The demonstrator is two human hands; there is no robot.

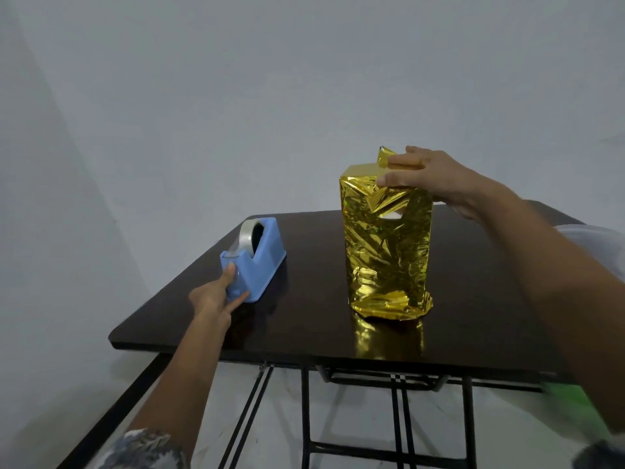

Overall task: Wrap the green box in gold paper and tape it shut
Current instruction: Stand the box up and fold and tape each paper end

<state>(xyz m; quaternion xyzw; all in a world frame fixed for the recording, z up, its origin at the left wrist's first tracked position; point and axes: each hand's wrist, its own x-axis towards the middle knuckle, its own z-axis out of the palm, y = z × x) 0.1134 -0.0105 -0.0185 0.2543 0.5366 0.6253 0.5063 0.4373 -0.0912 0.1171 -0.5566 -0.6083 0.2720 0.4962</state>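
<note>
The box (pixel 387 252) stands upright on its end on the right part of the dark, glossy table (pixel 304 333), covered on every side that shows by crinkled gold paper (pixel 389 282), so none of its own colour can be seen. The paper bunches and flares a little where it meets the table, and its reflection shows on the surface just in front. Partway down the near face there is a small gap in the wrapping with something pale behind it. The right hand (pixel 436 179) reaches in from the right and rests on the top of the box, its fingers laid fairly straight across the folded paper and its thumb against the upper front edge, pressing the fold down; a loose corner of paper sticks up beside the fingertips. To the left, well apart from the box, a blue tape dispenser (pixel 260 255) sits on the table with a roll of clear tape (pixel 247 236) in it. The left hand (pixel 213 296) grips the dispenser's near end, thumb on the upper front close to the cutter and index finger stretched along its lower side; the other fingers are hidden. A patterned sleeve (pixel 142 450) shows at the lower left.
</note>
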